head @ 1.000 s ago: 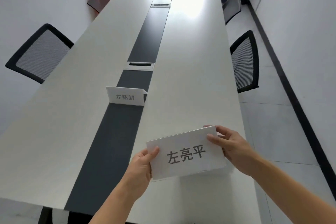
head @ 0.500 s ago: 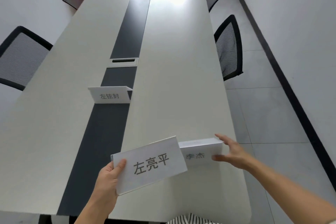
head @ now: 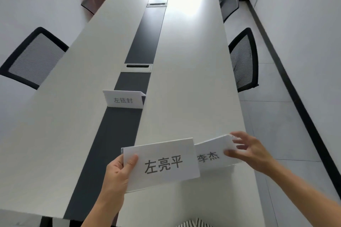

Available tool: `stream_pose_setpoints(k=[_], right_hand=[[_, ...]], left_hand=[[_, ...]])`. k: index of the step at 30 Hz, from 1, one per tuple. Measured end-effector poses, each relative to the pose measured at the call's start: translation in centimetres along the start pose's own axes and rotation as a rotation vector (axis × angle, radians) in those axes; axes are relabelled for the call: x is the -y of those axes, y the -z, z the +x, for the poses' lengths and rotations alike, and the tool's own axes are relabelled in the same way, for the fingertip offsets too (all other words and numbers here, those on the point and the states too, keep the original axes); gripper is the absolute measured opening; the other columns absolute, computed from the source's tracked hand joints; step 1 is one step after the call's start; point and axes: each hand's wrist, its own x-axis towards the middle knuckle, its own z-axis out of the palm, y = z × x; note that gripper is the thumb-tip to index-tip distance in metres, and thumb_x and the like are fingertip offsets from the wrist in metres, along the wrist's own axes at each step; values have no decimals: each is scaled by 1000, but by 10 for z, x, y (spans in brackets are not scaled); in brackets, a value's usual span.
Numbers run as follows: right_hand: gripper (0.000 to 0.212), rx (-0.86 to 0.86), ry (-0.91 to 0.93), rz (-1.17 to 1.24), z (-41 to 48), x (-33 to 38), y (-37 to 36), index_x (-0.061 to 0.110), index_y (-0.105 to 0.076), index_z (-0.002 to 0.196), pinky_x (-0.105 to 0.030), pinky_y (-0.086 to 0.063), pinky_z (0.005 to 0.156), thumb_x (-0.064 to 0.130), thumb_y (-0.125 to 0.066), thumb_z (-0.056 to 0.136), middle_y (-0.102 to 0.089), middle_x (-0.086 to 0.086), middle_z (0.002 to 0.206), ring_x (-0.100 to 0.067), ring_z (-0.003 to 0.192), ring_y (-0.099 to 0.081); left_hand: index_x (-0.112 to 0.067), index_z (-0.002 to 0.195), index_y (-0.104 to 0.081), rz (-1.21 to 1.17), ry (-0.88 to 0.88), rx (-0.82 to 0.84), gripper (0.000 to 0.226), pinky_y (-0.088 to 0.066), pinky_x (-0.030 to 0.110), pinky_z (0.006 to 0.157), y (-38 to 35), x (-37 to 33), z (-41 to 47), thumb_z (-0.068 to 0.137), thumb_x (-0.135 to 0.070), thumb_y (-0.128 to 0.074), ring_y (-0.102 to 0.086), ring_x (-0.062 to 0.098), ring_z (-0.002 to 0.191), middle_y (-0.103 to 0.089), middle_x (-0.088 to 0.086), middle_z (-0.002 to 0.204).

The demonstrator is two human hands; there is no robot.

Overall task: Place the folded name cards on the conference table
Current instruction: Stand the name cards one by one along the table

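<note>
head view looked down a long white surface (head: pixel 188 72) with a dark centre strip (head: pixel 140 42). left hand (head: pixel 116 173) had its grip clamped on the left edge of a name card (head: pixel 162 162) printed 左亮平, thumb on its face, held low over the near end. right hand (head: pixel 252 151) pinched the right end of a second name card (head: pixel 214 151) reading 李杰, partly tucked behind the first; whether it touched the surface could not be told. a third card (head: pixel 124 99) stood upright on the strip, well apart. mesh chairs stood at the left (head: pixel 31 59) and right (head: pixel 243 59) sides.
</note>
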Motion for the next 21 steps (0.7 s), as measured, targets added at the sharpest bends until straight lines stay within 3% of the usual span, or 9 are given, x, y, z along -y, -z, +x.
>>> stream_pose_setpoints(k=[2, 4, 7, 10, 11, 14, 16, 21], right_hand=[[61, 0, 24, 54, 0, 20, -1, 27, -63, 106, -33, -58, 77, 49, -88, 54, -76, -7, 95, -17, 84, -74], [72, -25, 43, 82, 0, 39, 0, 21, -63, 106, -33, -59, 72, 59, -85, 49, -78, -7, 86, -18, 77, -75], [50, -105, 81, 179, -2, 55, 7, 21, -64, 98, -22, -57, 67, 47, -83, 61, -75, -1, 84, -9, 74, -74], [76, -159, 114, 331, -6, 55, 20, 19, -66, 103, -29, -60, 70, 63, -84, 44, -76, -4, 92, -17, 82, -74], [71, -152, 113, 401, -8, 56, 23, 19, -65, 102, -30, -61, 69, 61, -83, 48, -76, -4, 93, -18, 81, -73], [15, -101, 94, 566, -15, 56, 27, 20, -63, 102, -29, -60, 65, 28, -59, 89, -72, -3, 93, -13, 80, -70], [15, -20, 84, 576, -19, 50, 24, 20, -62, 103, -29, -61, 64, 18, -50, 95, -74, 2, 86, -9, 76, -71], [14, 247, 54, 483, -48, 37, -14, 18, -65, 100, -25, -60, 61, 18, -55, 91, -74, 1, 84, -10, 72, -70]], left_hand=[[-6, 97, -67, -19, -42, 3, 20, -57, 34, 50, 5, -5, 0, 90, -21, -56, -71, 21, 63, -75, 12, 80], [-5, 95, -67, -19, -107, -21, 17, -56, 31, 47, 11, -11, 0, 89, -18, -57, -71, 21, 63, -75, 12, 79], [-8, 92, -67, 21, -226, -88, 13, -56, 30, 47, 21, -19, -4, 87, -19, -60, -70, 26, 68, -74, 11, 80], [-11, 88, -66, 31, -339, -202, 12, -53, 22, 46, 30, -21, -22, 86, -21, -61, -66, 25, 72, -72, 9, 79], [-13, 87, -67, 23, -371, -250, 12, -52, 19, 47, 33, -20, -31, 86, -23, -61, -66, 23, 71, -72, 8, 78], [-18, 86, -68, -25, -421, -384, 11, -52, 17, 50, 37, -11, -68, 84, -27, -62, -66, 15, 68, -73, 4, 76], [-20, 85, -68, -62, -421, -471, 9, -54, 18, 53, 35, 6, -99, 84, -26, -62, -68, 11, 66, -74, 0, 77], [-21, 86, -66, -134, -374, -692, 4, -55, 19, 53, 17, 68, -199, 84, -20, -63, -71, 11, 67, -76, -5, 78]])
